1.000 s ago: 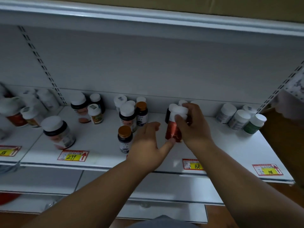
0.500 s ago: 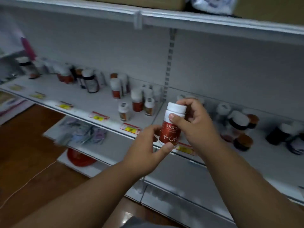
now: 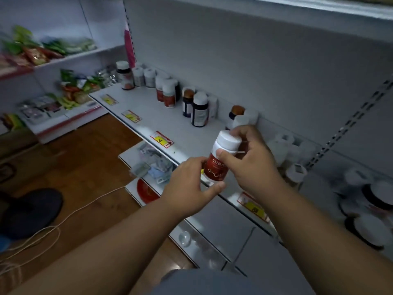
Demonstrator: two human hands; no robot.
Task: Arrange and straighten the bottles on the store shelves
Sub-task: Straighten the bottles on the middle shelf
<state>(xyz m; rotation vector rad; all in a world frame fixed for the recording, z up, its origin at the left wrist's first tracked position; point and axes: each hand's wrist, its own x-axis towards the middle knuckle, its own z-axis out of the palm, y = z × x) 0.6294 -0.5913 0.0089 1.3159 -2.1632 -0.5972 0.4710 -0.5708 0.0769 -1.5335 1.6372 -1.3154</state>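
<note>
red bottle [image 3: 220, 161] now lifted off the shelf [image 3: 176, 122], at 6 o'clock of the frame center | both hands grip it: left hand [image 3: 189, 192] fingers round base, right hand [image 3: 253, 160] near cap | probably getting moved to the reds at 10 o'clock

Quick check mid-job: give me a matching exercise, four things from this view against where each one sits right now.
Things:
1. white-capped red-label bottle
2. dark bottle with copper-brown cap
3. red round plate
4. white cord

Places:
A. on the wooden floor
B. standing on the white shelf
C. on a lower shelf
D. held between the left hand and right hand

Pairs: 1-D, 2-B, 3-C, 4-A
</note>
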